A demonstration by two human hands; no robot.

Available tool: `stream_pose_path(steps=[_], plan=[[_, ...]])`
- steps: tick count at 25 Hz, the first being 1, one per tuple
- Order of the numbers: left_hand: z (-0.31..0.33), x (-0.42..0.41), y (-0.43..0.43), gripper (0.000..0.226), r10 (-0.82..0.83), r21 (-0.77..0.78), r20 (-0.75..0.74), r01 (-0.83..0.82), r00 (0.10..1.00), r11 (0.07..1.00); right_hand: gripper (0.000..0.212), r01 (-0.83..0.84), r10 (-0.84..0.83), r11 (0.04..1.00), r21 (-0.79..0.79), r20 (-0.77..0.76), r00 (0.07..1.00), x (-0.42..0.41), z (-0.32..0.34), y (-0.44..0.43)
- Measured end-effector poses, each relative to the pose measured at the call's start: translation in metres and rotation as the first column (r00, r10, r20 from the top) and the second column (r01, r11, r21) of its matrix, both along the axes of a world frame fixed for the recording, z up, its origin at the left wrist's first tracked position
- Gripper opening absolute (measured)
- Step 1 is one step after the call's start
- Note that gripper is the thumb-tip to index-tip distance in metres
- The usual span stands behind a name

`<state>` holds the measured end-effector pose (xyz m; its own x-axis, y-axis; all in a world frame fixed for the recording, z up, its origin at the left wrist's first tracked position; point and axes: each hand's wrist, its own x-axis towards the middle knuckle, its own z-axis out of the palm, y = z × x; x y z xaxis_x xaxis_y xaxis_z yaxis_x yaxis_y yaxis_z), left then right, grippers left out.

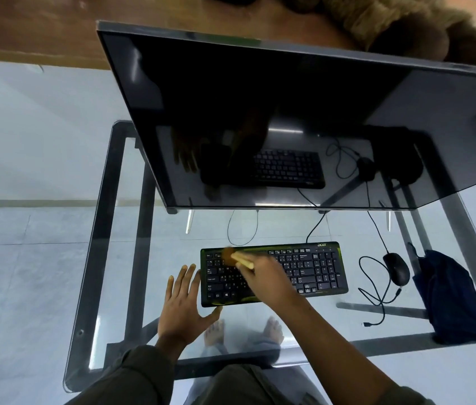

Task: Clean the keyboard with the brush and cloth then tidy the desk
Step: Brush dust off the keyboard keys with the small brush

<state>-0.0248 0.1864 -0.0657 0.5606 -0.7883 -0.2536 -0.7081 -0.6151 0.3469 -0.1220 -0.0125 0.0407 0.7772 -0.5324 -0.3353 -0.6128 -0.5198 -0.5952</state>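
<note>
**Brushing a keyboard on a glass top: where it could go sideways**

Starting on the left: the person's left hand [182,305] is lying flat on the glass surface [172,244] with fingers spread. It's bracing the left end of the keyboard [318,267], thumb touching the front corner. That's only a nudge, not a hold, so a hard sweep is probably going to skate the keyboard across the glass.

The brush [232,257] is working over the upper-left keys and it's blurred, so it looks to be moving fast. The right hand [266,280] is gripping the handle with fingers curled round it. Fast flicks are likely just throwing dust onto the glass or back between the keys, and pushing down too hard could be popping a keycap.

Further right, the mouse [396,268] is sitting beside the keyboard with its cable [374,290] looping loose near the front. A sliding keyboard or a reaching arm could be snagging that.

Far right, the dark cloth [453,299] is lying bunched at the edge of the surface, so a careless grab may be sending it to the floor.
</note>
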Motion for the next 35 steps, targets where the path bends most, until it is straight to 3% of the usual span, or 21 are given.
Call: stream_pose_path(steps=[12, 14, 17, 20, 23, 25, 28, 31, 35], plan=[[0.0, 0.003, -0.003, 0.097, -0.001, -0.003, -0.01, 0.001, 1.0, 1.0, 0.031, 0.049, -0.049, 0.999, -0.017, 0.031, 0.998, -0.012, 0.002, -0.006], [0.0, 0.003, -0.003, 0.097, 0.0, -0.011, -0.014, 0.0, 1.0, 1.0, 0.031, -0.034, 0.034, 0.999, 0.018, 0.007, 0.999, -0.014, 0.003, -0.003], [-0.001, 0.002, -0.003, 0.097, 0.001, -0.018, -0.018, -0.002, 1.0, 1.0, 0.03, 0.073, -0.073, 0.997, -0.007, 0.027, 0.997, -0.019, 0.004, -0.005], [0.0, 0.003, -0.003, 0.097, 0.001, -0.024, -0.018, -0.001, 1.0, 1.0, 0.031, -0.018, 0.022, 0.997, 0.072, -0.052, 0.998, -0.022, 0.008, -0.004], [-0.001, 0.002, -0.003, 0.097, 0.002, -0.03, -0.017, -0.003, 1.0, 1.0, 0.029, 0.022, -0.021, 0.997, 0.071, -0.019, 1.0, -0.026, 0.011, -0.003], [-0.001, 0.003, -0.002, 0.097, -0.001, -0.028, -0.018, 0.001, 1.0, 1.0, 0.027, -0.059, 0.07, 0.988, 0.143, -0.074, 0.995, -0.028, 0.011, 0.0], [-0.001, 0.003, -0.002, 0.098, 0.002, -0.029, -0.019, -0.002, 1.0, 1.0, 0.026, 0.027, -0.024, 0.997, 0.075, -0.04, 0.999, -0.035, 0.008, 0.0], [0.0, 0.002, -0.004, 0.098, -0.003, -0.011, -0.014, 0.003, 1.0, 1.0, 0.029, -0.106, 0.125, 0.982, 0.158, -0.115, 0.985, -0.04, 0.01, 0.004], [-0.001, 0.003, -0.003, 0.097, 0.0, -0.02, -0.015, 0.0, 1.0, 1.0, 0.022, 0.033, -0.033, 0.999, -0.002, -0.122, 0.992, -0.047, 0.01, 0.0]])
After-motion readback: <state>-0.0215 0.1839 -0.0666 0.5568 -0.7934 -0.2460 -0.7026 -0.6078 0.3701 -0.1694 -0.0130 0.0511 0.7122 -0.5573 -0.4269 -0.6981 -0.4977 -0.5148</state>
